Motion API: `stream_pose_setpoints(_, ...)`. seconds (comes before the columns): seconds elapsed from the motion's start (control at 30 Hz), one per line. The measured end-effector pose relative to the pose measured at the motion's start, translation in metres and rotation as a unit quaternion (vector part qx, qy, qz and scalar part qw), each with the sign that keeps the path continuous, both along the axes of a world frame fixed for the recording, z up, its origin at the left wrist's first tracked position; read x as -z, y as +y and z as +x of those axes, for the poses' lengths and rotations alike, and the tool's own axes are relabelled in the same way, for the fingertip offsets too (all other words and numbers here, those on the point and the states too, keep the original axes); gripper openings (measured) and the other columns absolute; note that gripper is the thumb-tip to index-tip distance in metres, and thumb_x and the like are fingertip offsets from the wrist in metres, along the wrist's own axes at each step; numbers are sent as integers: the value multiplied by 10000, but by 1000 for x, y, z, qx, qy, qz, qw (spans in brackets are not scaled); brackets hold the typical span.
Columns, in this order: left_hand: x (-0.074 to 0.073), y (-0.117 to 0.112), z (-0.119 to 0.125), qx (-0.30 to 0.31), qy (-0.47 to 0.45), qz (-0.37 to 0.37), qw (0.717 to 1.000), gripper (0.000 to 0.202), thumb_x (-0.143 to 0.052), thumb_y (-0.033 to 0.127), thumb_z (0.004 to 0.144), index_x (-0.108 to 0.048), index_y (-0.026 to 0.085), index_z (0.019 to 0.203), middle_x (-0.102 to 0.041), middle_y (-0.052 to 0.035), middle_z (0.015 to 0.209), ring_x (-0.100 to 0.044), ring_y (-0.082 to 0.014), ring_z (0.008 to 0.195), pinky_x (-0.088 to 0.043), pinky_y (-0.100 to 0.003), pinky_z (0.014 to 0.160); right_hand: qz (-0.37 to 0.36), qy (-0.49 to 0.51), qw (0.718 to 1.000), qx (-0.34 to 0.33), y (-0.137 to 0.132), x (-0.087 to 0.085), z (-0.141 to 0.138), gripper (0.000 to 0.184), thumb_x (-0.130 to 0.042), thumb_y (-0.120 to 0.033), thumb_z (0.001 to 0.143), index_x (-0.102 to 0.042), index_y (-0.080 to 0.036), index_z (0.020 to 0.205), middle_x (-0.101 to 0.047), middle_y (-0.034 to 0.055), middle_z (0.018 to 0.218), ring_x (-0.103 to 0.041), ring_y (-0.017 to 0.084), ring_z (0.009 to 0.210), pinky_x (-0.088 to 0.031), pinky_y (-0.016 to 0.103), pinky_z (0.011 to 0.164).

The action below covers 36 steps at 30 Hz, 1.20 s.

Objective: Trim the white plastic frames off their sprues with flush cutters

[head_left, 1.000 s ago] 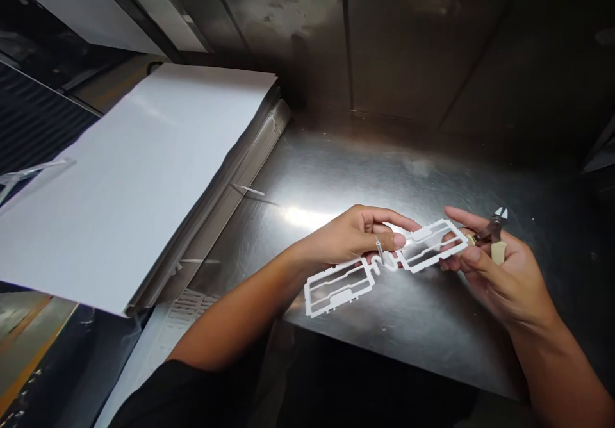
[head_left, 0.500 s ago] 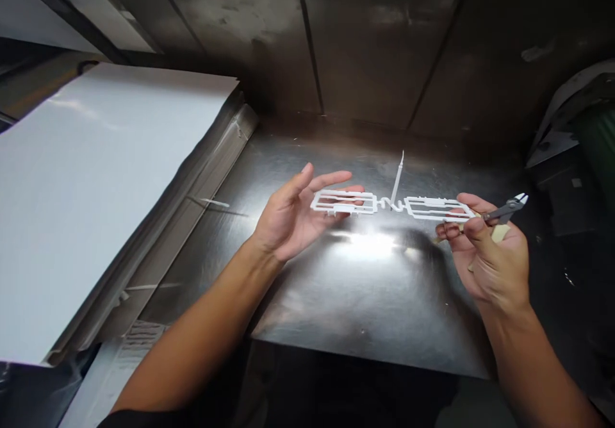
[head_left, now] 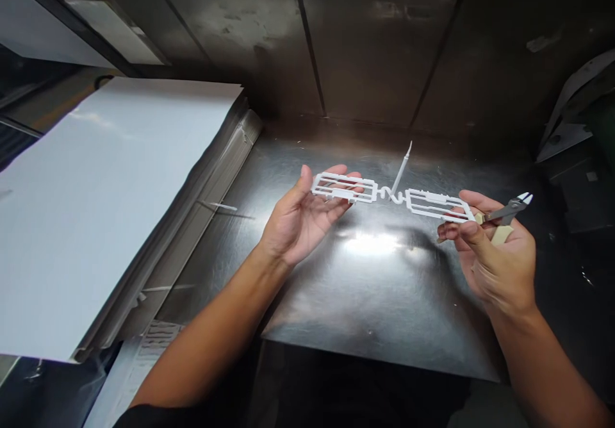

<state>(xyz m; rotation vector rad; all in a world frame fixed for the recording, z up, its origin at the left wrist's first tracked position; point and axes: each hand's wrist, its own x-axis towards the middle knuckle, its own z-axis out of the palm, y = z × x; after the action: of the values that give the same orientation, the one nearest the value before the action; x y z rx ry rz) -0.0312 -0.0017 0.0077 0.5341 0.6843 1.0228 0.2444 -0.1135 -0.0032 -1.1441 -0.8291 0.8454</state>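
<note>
A white plastic moulded piece spans the space between my hands: a left slotted frame (head_left: 344,189) and a right slotted frame (head_left: 438,204), joined by a curly runner with an upright sprue (head_left: 400,170). My left hand (head_left: 303,220) has its thumb at the left frame's outer end and its fingers behind it. My right hand (head_left: 497,255) pinches the outer end of the right frame. Also held in that palm are side cutters (head_left: 507,212) with pale yellow handles, their jaws pointing up and right. Part of the handles is hidden by the fingers.
Below the hands is a shiny metal table (head_left: 336,312). A stack of large white sheets (head_left: 129,178) stands at the left, with a thin white strip (head_left: 221,206) sticking out from its side. A dark metal wall (head_left: 365,50) rises behind.
My left thumb has closed onto the left frame's end, where the hand was spread beside it before. The left frame has risen slightly. My right hand keeps its hold.
</note>
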Motion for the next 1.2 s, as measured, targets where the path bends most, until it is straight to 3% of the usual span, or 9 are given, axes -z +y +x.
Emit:
stream_pose_setpoints(0.1,1,-1,1,-2,-1,3,1000,545,-800,643,1099,-867,117,1227,-841,-206,1381,-826,-335,1333,-705,-350,1122,-17,11,1000,6,1,1,1,632,-1174,-493,800,-878,-232,1294,-789,64,948,-728,199,720,-699,354,764)
stream_pose_setpoints(0.23,1,-2,2,11,-11,8,1000,559,-787,671,1101,-866,130,1221,-843,-191,1378,-835,-329,1312,-716,-347,1085,-45,18,999,24,0,2,3,619,-1166,-474,808,-897,-231,1311,-783,68,943,-733,206,738,-701,343,742)
stream_pose_setpoints(0.57,2,-4,-1,45,-58,56,996,499,-900,604,1041,-858,147,1238,-849,-165,1371,-859,-298,1232,-704,-345,1082,-73,-18,997,27,0,2,5,584,-1141,-532,790,-931,-297,1282,-766,89,971,-696,267,775,-726,437,730)
stream_pose_setpoints(0.87,4,-3,-4,43,-57,66,995,483,-830,619,1092,-865,182,1294,-817,-156,1457,-820,-303,1332,-689,-365,1117,-44,-34,996,64,1,1,0,726,-1188,-446,719,-906,-253,1360,-813,94,1048,-737,250,752,-727,395,710)
stream_pose_setpoints(1.07,4,-2,-3,29,-49,75,996,394,-825,563,1109,-868,201,1258,-851,-123,1357,-851,-266,1241,-706,-314,1037,6,-25,999,39,2,-3,-7,627,-1149,-310,771,-898,-296,1345,-808,49,1016,-723,197,744,-688,327,752)
stream_pose_setpoints(1.2,3,-3,0,-8,-25,69,997,315,-782,483,1150,-854,192,1247,-859,-116,1283,-859,-222,1157,-696,-292,1023,20,-68,997,44,-4,-3,-8,609,-1122,-318,849,-864,-323,1401,-809,44,1077,-727,221,802,-679,392,839)
